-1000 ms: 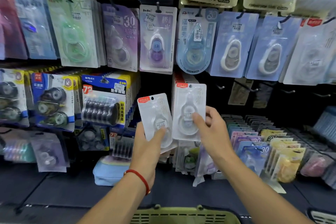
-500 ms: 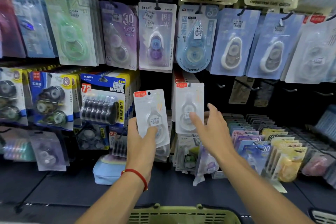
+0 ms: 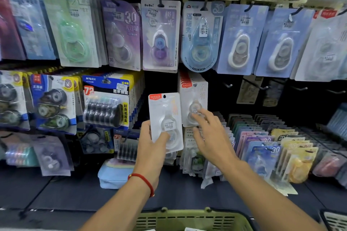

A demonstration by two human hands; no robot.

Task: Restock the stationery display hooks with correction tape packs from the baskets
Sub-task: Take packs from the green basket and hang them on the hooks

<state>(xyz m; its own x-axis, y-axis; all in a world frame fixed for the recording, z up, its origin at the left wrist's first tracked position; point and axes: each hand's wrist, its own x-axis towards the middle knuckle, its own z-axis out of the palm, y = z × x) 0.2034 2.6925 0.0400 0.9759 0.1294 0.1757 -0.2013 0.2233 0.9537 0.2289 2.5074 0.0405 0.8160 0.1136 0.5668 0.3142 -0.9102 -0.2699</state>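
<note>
Since a second ago the right hand (image 3: 210,137) has let go of the hung pack (image 3: 195,105), its fingers (image 3: 204,116) now straight, just touching it. Left hand (image 3: 152,148) pinches an upright correction tape pack (image 3: 166,120) just left of that hook. Green basket (image 3: 193,219) sits below; contents barely visible.

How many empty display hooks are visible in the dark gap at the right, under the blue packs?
4: one nearest the hung white pack, one right of it, a third, the last by the right edge. More may be hidden.
</note>
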